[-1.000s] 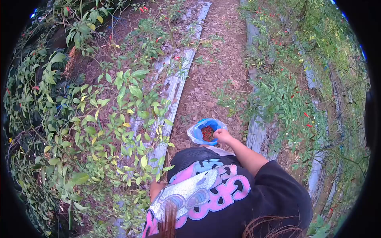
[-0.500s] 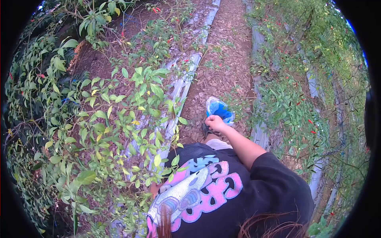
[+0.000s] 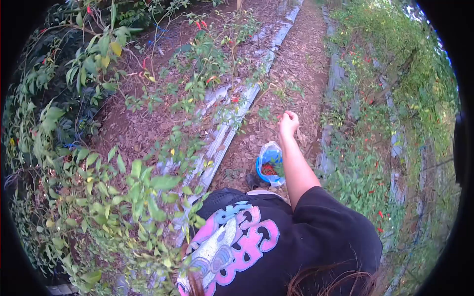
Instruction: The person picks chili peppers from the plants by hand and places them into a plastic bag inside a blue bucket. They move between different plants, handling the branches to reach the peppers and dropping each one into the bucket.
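My right hand [image 3: 288, 122] is stretched out over the leaf-covered path, its fingers curled together; anything inside them is hidden. Below it on the path stands a blue bucket [image 3: 258, 166] with a clear plastic liner, and small red peppers [image 3: 269, 170] lie inside. The hand is beyond the bucket and does not touch it. My left hand cannot be seen; leafy branches cover that side of my body.
Pepper plants [image 3: 133, 197] with green and yellowing leaves crowd the left side. More plants [image 3: 365, 172] with red peppers line the right. Strips of grey plastic sheeting [image 3: 222, 138] edge the path [image 3: 306, 64]. A dark shoe [image 3: 252, 181] is beside the bucket.
My right hand has moved forward and up, away from the bucket. The bucket now shows the red peppers inside it. The view has shifted and the left branches have moved.
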The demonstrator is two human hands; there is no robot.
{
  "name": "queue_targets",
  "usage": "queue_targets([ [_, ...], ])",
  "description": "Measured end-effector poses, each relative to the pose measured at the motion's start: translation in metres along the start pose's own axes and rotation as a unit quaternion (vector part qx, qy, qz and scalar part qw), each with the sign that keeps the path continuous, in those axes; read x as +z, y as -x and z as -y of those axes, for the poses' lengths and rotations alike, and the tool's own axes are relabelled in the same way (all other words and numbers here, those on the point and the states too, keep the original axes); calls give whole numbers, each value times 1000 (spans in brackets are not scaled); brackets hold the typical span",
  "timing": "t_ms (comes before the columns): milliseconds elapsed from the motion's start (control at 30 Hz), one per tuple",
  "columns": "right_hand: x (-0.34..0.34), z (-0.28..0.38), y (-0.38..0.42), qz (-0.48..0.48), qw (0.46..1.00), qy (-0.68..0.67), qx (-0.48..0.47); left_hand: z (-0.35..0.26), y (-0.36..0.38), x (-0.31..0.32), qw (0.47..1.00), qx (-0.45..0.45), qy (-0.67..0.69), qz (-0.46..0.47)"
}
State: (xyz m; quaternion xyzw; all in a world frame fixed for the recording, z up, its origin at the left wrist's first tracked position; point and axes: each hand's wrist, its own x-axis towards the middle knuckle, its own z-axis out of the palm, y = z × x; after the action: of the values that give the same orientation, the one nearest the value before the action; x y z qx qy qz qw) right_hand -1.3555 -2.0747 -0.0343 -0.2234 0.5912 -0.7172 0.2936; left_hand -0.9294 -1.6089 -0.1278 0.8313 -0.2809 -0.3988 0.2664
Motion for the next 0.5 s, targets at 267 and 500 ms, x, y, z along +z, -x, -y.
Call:
queue_targets([
  [267,25,61,-93,239,938,-20,249,-127,4,71,998,33,47,-25],
  [500,21,62,-140,458,772,-136,418,-202,-15,96,997,42,-14,-66],
])
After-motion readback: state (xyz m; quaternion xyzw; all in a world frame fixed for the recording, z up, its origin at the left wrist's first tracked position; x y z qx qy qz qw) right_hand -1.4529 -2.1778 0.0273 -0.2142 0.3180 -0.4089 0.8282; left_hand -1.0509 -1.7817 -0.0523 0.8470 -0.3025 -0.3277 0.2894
